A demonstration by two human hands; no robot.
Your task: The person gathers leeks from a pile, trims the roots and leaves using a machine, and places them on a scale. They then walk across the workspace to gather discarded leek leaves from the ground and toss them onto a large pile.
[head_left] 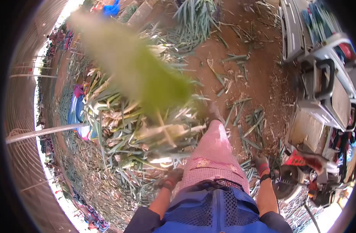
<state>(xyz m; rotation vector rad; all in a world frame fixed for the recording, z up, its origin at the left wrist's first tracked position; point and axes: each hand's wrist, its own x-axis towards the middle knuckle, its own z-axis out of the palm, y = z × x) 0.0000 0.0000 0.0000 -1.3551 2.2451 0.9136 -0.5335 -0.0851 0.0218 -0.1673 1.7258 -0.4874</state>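
The person's left hand [171, 179], in a glove, hangs just beside the near edge of a heap of leeks [120, 132], its fingers too blurred to tell whether they are open or closed on anything. The heap spreads left and far from it; its stalks lie at mixed angles, many slanting from near left to far right. The right hand [260, 164], also gloved, is well apart from the heap, across the checked pink cloth [215, 155] over the legs; I can't tell its grip either. It is nearest some loose green leaves [255, 120] on the dirt floor [263, 77]. Clearly, the left is the nearer hand to the heap. A blurred green shape [162, 83] slants across the heap's far side, apart from both hands.
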